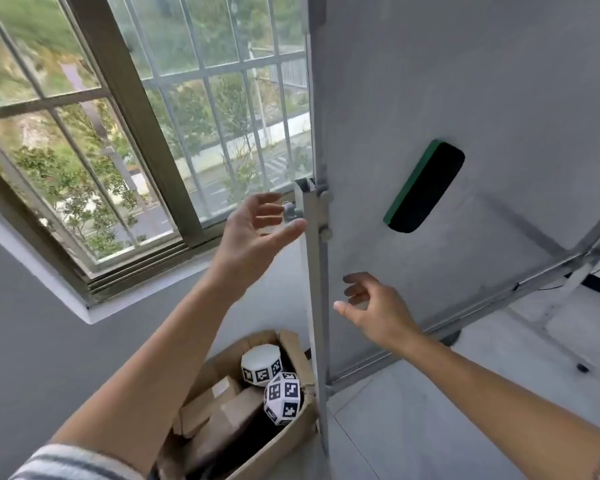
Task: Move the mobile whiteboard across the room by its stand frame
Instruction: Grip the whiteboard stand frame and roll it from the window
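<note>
Both hands are spread and empty: the left hand (257,230) reaches with fingers fanned toward the upright post (314,271) of the whiteboard (465,98) stand, its fingertips just beside the knob near the post's top, while the right hand (371,306) hovers lower on the post's other side, in front of the board face. The board stands directly ahead of the hands, post between them. A cardboard box (257,410) sits below the left forearm, against the post's foot, so pushing that way would probably jam the frame against it, and a jolt could shake the eraser (423,188) off the board.
</note>
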Available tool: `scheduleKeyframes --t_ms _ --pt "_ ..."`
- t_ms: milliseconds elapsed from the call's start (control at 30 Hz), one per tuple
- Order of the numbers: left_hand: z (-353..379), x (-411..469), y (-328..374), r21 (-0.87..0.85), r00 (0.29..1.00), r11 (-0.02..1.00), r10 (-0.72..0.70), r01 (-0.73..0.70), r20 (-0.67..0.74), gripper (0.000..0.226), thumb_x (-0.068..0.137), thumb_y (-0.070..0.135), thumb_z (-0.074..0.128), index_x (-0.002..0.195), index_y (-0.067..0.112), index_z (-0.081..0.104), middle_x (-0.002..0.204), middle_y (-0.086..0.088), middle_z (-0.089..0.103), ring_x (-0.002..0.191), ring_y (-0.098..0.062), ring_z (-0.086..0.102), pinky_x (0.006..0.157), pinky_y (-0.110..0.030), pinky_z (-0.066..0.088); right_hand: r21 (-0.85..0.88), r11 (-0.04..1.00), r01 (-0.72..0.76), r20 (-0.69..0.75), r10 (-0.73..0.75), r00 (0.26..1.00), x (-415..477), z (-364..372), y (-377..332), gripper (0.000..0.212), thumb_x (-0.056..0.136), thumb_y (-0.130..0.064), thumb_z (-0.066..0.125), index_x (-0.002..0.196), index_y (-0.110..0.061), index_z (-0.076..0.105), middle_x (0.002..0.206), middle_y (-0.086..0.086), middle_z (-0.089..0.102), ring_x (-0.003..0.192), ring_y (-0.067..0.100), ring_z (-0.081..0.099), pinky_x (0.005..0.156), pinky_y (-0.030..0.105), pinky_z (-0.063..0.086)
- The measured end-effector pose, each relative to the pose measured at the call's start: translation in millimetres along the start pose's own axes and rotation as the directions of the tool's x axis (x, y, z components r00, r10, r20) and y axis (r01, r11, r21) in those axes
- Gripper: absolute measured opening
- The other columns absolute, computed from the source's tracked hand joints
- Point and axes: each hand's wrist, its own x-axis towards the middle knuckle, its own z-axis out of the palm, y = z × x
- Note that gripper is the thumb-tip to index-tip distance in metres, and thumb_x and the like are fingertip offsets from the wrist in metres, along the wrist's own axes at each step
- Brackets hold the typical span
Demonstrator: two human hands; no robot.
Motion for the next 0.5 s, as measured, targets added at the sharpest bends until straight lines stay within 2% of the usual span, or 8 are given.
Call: scheduleKeyframes --t_ms 100,167,233,267,300,367,400,500 --pt "8 30 11 0.076 0.999 0.997 0.033 -0.033 0.009 0.071 0.072 0.029 0.081 0.133 0.02 0.046 0.129 -0.003 0.053 0.109 -0.009 0.056 0.065 -0.007 0.051 0.001 0.999 -0.049 -0.025 0.049 0.998 14 10 -4 0.054 0.079 -0.042 0.073 0.125 -0.023 0.053 0.115 -0.003 0.065 0.104 0.014 0.061 0.091 0.035 0.051" --pt "14 49 16 0.046 0.995 0.999 0.009 -0.014 0.103 0.077 0.069 0.028 0.084 0.135 0.019 0.045 0.133 -0.002 0.052 0.1 -0.003 0.06 0.064 -0.012 0.054 0.002 0.997 -0.079 -0.048 0.079 0.996 21 18 -7 0.059 0.076 -0.047 0.074 0.125 -0.024 0.051 0.118 -0.004 0.063 0.107 0.014 0.06 0.093 0.035 0.051" --pt "16 64 12 -0.01 0.96 0.999 -0.03 0.034 0.278 0.071 0.062 0.029 0.088 0.122 0.015 0.054 0.114 -0.004 0.063 0.078 -0.015 0.065 0.061 -0.034 0.058 0.01 0.995 -0.097 -0.088 0.097 0.991 28 26 -10 0.061 0.074 -0.049 0.075 0.124 -0.024 0.05 0.117 -0.005 0.062 0.108 0.014 0.059 0.093 0.034 0.05" --pt "17 70 9 -0.01 0.937 1.0 -0.023 0.028 0.348 0.057 0.062 0.025 0.088 0.109 0.011 0.059 0.095 -0.004 0.065 0.07 -0.022 0.061 0.052 -0.034 0.053 0.016 0.994 -0.105 -0.111 0.106 0.988 30 29 -13 0.06 0.074 -0.049 0.075 0.122 -0.023 0.051 0.116 -0.005 0.063 0.107 0.014 0.06 0.093 0.033 0.051" --pt "18 73 7 -0.01 0.924 1.0 0.001 0.003 0.382 0.041 0.064 0.018 0.087 0.095 0.011 0.061 0.077 0.0 0.061 0.062 -0.02 0.056 0.045 -0.028 0.046 0.025 0.993 -0.113 -0.139 0.115 0.984 33 34 -15 0.057 0.073 -0.048 0.076 0.118 -0.023 0.052 0.112 -0.005 0.063 0.105 0.014 0.061 0.091 0.033 0.051" --pt "19 79 3 -0.022 0.912 0.999 0.051 -0.046 0.406 0.03 0.069 0.005 0.082 0.081 0.018 0.059 0.061 0.01 0.052 0.052 -0.012 0.051 0.04 -0.021 0.038 0.042 0.991 -0.128 -0.191 0.134 0.972 36 43 -20 0.047 0.072 -0.046 0.078 0.105 -0.025 0.051 0.103 -0.007 0.063 0.098 0.014 0.062 0.085 0.029 0.05" --pt "19 80 2 -0.038 0.9 0.998 0.061 -0.049 0.432 0.033 0.07 0.001 0.08 0.084 0.022 0.059 0.061 0.012 0.052 0.051 -0.009 0.052 0.039 -0.02 0.037 0.045 0.99 -0.135 -0.212 0.142 0.967 37 48 -23 0.045 0.072 -0.045 0.078 0.101 -0.027 0.049 0.099 -0.009 0.062 0.094 0.013 0.062 0.081 0.027 0.05" --pt "15 86 -4 -0.116 0.857 0.992 0.02 0.047 0.514 0.063 0.071 -0.005 0.076 0.12 0.024 0.051 0.063 0.016 0.061 0.051 -0.003 0.059 0.037 -0.018 0.036 0.079 0.985 -0.154 -0.294 0.171 0.941 38 61 -27 0.043 0.071 -0.043 0.078 0.097 -0.027 0.048 0.098 -0.008 0.065 0.089 0.013 0.063 0.077 0.025 0.05"
